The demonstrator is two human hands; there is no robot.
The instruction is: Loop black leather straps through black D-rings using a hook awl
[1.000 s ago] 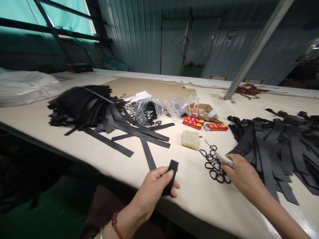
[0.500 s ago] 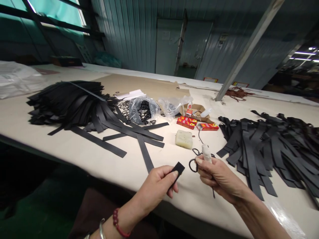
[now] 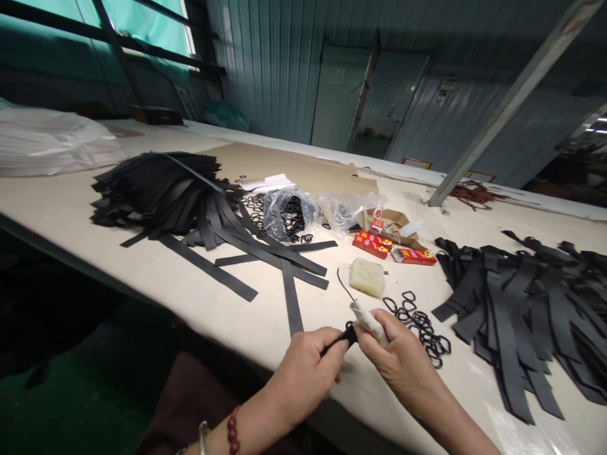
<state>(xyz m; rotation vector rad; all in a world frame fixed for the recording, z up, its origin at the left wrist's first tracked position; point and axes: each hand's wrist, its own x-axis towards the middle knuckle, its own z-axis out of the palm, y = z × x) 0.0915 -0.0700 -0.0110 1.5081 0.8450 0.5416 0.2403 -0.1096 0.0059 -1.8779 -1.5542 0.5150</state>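
Observation:
My left hand is closed on a black strap, pinching it near its end with the thumb on top. My right hand wraps round a white-wrapped handle tool, from which a thin, curved dark rod points up and left. Its fingertips meet the strap's end, where part of a black D-ring shows; the fingers hide the rest. Just beyond my right hand lies a loose heap of black D-rings. A pale yellowish block, like wax, sits past the rod.
Black straps lie in a big pile on the left and another pile on the right. A clear plastic bag of black rings and red small boxes stand farther back. A metal post rises from the table.
My right hand has brought the ring to the strap's end, and the hands now touch there. The tool has tilted left, and the ring heap behind the hand has come into view.

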